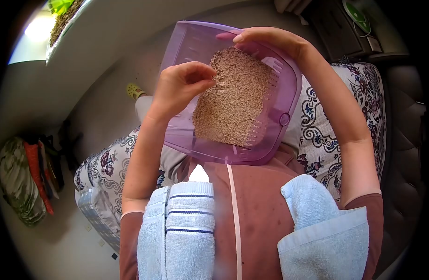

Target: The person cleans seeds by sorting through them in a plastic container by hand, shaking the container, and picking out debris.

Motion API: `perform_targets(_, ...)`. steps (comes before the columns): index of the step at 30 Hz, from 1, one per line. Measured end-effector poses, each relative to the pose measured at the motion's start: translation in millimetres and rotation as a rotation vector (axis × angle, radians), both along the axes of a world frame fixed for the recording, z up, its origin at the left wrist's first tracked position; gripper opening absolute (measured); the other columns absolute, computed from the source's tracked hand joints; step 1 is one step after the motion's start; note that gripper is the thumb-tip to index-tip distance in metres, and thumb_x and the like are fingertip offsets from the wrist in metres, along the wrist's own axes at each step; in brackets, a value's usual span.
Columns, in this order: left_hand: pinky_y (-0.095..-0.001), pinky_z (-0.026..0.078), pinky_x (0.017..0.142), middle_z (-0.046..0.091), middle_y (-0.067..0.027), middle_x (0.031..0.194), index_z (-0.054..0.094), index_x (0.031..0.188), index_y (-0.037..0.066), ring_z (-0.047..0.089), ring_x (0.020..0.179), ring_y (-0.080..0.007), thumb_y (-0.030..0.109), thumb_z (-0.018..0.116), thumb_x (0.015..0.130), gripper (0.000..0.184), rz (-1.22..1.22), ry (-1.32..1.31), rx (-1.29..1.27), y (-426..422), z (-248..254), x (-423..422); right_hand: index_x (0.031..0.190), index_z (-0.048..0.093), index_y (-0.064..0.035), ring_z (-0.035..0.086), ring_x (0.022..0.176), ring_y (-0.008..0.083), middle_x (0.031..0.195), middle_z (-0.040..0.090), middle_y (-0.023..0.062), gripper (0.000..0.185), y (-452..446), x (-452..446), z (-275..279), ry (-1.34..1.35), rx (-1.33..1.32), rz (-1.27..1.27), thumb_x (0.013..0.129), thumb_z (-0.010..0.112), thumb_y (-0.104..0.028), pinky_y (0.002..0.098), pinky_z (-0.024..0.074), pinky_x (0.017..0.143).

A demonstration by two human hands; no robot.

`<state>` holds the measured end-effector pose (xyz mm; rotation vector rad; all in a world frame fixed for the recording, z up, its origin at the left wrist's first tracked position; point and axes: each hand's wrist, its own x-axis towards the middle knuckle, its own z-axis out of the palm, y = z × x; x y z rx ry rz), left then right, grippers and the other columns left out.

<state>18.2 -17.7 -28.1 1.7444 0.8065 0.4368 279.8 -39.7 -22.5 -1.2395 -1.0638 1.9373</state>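
A see-through purple plastic tray (289, 88) with slots in its floor is tilted on my lap. Small tan grains or seeds, some darker, form a thick mat (233, 102) inside it. My right hand (265, 38) grips the tray's far rim, with some fingers behind the wall. Over the left edge of the mat, my left hand (188, 81) is closed in a pinch, thumb towards forefinger. Whatever may be between those fingertips is too small to make out.
Patterned fabric (333, 112) covers the seat under me. Light blue towels (191, 233) hang over my chest. Dark furniture (335, 28) stands at the upper right, with a planter (67, 23) at upper left. Clothes (23, 182) hang at the left.
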Motion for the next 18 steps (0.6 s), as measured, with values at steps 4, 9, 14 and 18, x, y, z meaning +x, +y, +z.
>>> perform_targets(4,-0.0222,0.054,0.075,0.069,-0.0040,0.088,0.068,0.098,-0.002,0.065,0.081,-0.0089,0.000,0.070,0.083,0.016,-0.011,-0.063,-0.054,1,-2,-2,0.128,0.058,-0.0047,0.056,0.098,0.0054,0.116,0.062,0.0052,0.056,0,-1,-1,0.012,-0.002,0.006,0.083,0.069,-0.035,0.0196,0.0457,0.086)
perform_targets(9,-0.0223,0.053,0.067,0.068,-0.0045,0.084,0.067,0.093,0.000,0.065,0.077,-0.0098,0.008,0.074,0.082,0.016,0.032,-0.115,-0.328,6,3,-6,0.132,0.054,-0.0066,0.059,0.094,0.0084,0.109,0.063,0.0051,0.059,1,1,-8,0.023,-0.016,0.024,0.083,0.066,-0.038,0.0231,0.0475,0.083)
perform_targets(14,-0.0209,0.051,0.063,0.067,-0.0034,0.082,0.066,0.090,0.002,0.064,0.074,-0.0086,0.012,0.075,0.082,0.015,0.049,-0.088,-0.363,9,7,-7,0.141,0.046,-0.0098,0.061,0.097,0.0128,0.103,0.063,0.0047,0.065,2,2,-11,-0.066,0.016,0.063,0.085,0.059,-0.040,0.0285,0.0469,0.084)
perform_targets(18,-0.0191,0.049,0.061,0.067,-0.0015,0.081,0.065,0.089,0.004,0.062,0.071,-0.0073,0.010,0.074,0.083,0.012,0.049,-0.110,-0.356,10,5,-7,0.137,0.050,-0.0094,0.060,0.092,0.0113,0.104,0.063,0.0060,0.062,1,1,-8,-0.028,0.012,0.041,0.084,0.062,-0.040,0.0260,0.0476,0.081)
